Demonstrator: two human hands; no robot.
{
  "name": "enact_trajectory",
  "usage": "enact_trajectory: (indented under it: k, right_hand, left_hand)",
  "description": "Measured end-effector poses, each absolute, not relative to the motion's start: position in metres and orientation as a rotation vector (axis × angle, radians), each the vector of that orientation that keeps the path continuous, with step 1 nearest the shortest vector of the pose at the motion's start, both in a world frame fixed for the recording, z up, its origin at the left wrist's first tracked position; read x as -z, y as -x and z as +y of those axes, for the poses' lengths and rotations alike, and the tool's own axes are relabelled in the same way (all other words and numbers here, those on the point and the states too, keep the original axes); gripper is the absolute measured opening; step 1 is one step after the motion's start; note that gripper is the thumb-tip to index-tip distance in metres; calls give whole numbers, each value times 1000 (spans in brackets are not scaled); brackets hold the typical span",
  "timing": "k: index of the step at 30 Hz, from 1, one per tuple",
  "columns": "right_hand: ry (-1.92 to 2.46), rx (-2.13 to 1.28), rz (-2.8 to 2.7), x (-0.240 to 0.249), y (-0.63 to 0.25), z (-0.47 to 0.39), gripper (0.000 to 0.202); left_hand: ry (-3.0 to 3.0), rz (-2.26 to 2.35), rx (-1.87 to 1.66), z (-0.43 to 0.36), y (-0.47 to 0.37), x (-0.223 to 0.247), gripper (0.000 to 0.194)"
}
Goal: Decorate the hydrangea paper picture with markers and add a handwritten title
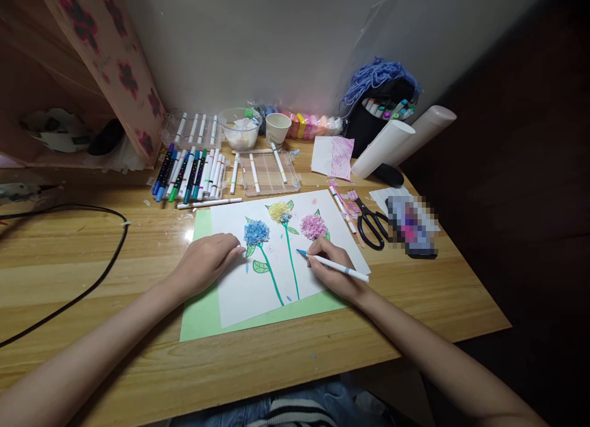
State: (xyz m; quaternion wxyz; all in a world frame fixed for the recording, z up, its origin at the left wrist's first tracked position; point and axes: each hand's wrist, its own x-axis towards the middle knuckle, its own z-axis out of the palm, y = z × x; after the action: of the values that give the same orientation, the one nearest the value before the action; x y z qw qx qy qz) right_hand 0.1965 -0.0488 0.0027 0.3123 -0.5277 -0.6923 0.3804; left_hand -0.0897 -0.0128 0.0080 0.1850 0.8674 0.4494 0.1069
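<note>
A white sheet of paper lies over a light green sheet. On it stand three flowers with textured heads: a blue one, a yellow one and a pink one. Green drawn stems run down from the blue and yellow heads. My right hand grips a white marker, its blue tip on or just above the paper right of the middle stem. My left hand rests on the paper's left side with nothing in it, fingers lying loosely beside the blue flower.
Several markers lie in clear cases behind the paper, near a plastic bowl and a paper cup. Black scissors and a pixelated object sit at right, before white rolls. A black cable curves at left.
</note>
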Motion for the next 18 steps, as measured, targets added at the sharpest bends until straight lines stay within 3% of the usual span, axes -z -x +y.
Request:
enact_trajectory:
  k: [14, 18]
  right_hand:
    - [1371, -1023, -1808, 2, -197, -50, 9]
    - [1223, -1075, -1540, 4, -201, -45, 11]
  left_hand:
    - [-2449, 1280, -292, -13, 92, -7, 37]
    - [-2426, 1280, -313, -13, 91, -8, 36]
